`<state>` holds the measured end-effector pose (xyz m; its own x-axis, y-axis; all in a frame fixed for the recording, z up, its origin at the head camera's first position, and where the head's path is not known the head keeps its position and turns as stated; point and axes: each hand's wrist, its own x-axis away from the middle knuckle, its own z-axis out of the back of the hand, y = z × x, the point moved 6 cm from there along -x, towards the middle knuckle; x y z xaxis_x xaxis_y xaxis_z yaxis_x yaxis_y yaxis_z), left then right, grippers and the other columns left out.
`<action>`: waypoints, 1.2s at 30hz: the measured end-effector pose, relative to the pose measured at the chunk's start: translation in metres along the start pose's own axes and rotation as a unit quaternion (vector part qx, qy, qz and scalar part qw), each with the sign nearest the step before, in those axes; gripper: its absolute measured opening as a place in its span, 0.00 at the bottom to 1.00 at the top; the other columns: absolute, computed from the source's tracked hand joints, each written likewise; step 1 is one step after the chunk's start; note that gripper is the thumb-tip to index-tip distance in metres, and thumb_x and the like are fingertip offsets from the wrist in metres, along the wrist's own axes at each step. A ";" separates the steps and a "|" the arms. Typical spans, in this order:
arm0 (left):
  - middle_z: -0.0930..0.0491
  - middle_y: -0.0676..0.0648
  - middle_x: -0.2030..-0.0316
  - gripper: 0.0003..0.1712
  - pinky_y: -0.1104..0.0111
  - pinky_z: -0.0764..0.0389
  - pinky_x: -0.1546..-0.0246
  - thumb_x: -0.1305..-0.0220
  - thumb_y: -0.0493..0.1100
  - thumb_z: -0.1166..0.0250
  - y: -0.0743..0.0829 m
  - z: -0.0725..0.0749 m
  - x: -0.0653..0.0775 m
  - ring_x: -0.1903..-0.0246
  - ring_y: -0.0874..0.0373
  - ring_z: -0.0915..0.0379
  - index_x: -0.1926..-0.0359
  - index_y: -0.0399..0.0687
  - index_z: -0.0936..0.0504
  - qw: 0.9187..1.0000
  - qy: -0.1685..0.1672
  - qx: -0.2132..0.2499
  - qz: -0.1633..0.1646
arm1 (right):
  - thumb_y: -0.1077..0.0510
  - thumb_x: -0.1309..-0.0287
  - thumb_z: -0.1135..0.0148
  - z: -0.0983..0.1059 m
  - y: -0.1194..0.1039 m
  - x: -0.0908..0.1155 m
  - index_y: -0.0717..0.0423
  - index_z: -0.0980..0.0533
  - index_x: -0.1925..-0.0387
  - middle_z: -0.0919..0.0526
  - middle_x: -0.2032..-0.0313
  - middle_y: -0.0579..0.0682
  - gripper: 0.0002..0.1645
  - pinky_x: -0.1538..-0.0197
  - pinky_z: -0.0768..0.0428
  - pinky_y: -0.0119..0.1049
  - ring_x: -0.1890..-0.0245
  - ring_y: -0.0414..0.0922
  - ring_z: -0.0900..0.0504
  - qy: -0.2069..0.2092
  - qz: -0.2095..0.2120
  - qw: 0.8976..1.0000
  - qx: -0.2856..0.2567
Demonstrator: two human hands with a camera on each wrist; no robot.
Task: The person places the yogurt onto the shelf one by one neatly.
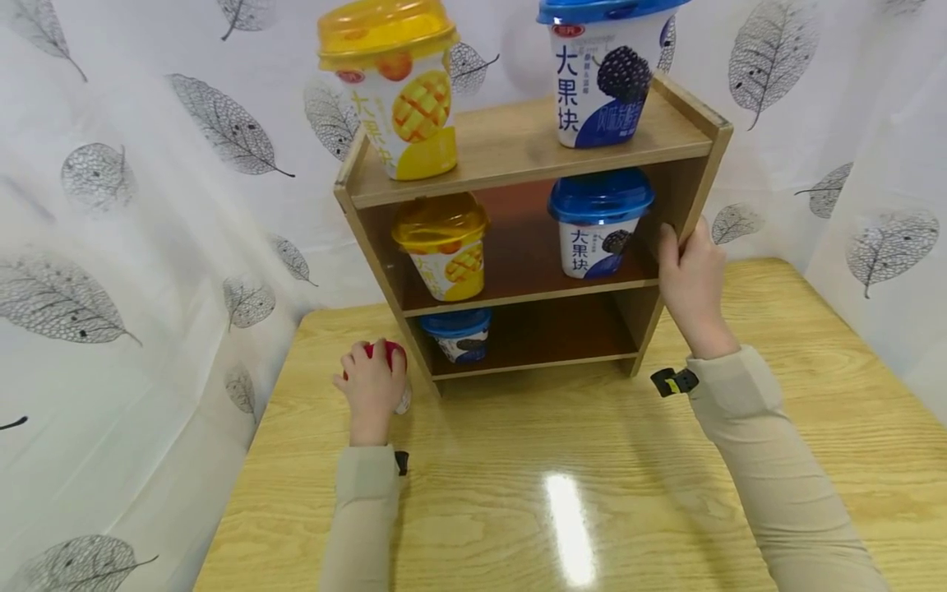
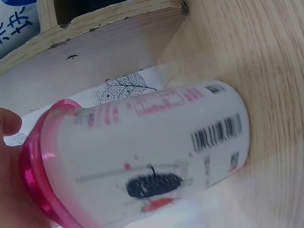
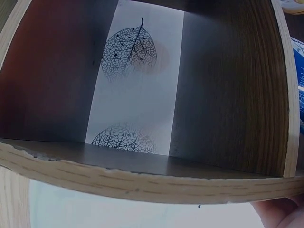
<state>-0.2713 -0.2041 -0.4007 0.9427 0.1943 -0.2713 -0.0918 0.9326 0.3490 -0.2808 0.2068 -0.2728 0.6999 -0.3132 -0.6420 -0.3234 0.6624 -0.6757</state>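
My left hand [image 1: 372, 388] grips the red lid of a yogurt cup at the left of a small wooden shelf unit [image 1: 684, 191]. In the left wrist view this yogurt cup [image 2: 142, 142] is white, with a dark berry picture and a barcode. Its base meets the wooden table [image 2: 275, 95]. At the other side, my right hand [image 1: 695, 284] holds the unit's right side panel, thumb on the inner face. Most of those fingers are hidden behind the panel.
On the top board stand a yellow-lidded cup [image 1: 414, 107] and a blue-lidded cup [image 1: 602, 82]. The middle board bears another yellow-lidded cup [image 1: 447, 267] and a blue-lidded cup [image 1: 595, 238]. A blue-lidded cup [image 1: 464, 341] sits low at left. A leaf-patterned curtain [image 1: 185, 214] hangs behind.
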 end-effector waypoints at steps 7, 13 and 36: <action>0.34 0.38 0.57 0.19 0.40 0.49 0.56 0.37 0.50 0.55 0.004 0.005 0.005 0.54 0.41 0.44 0.59 0.41 0.26 0.999 0.017 0.033 -0.017 | 0.54 0.39 0.55 0.001 -0.001 0.000 0.71 0.32 0.56 0.23 0.62 0.69 0.21 0.66 0.26 0.54 0.67 0.61 0.23 0.001 0.002 1.000 0.005; 0.30 0.40 0.60 0.18 0.39 0.52 0.54 0.39 0.49 0.50 0.005 0.011 0.013 0.53 0.45 0.39 0.74 0.39 0.24 0.997 0.034 0.058 -0.035 | 0.54 0.39 0.56 0.001 -0.002 0.000 0.71 0.32 0.55 0.24 0.62 0.70 0.22 0.65 0.26 0.55 0.66 0.62 0.23 0.000 0.003 1.000 0.002; 0.39 0.30 0.50 0.32 0.37 0.49 0.61 0.43 0.53 0.47 -0.020 0.013 0.018 0.50 0.35 0.50 0.45 0.35 0.35 0.996 0.025 -0.017 0.079 | 0.55 0.39 0.56 0.001 -0.002 0.000 0.72 0.32 0.55 0.24 0.62 0.70 0.22 0.66 0.26 0.54 0.66 0.61 0.23 0.001 0.007 1.000 0.003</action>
<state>-0.2482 -0.2229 -0.4011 0.8987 0.3533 -0.2598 -0.2490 0.8987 0.3609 -0.2796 0.2061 -0.2716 0.6936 -0.3051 -0.6525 -0.3302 0.6705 -0.6644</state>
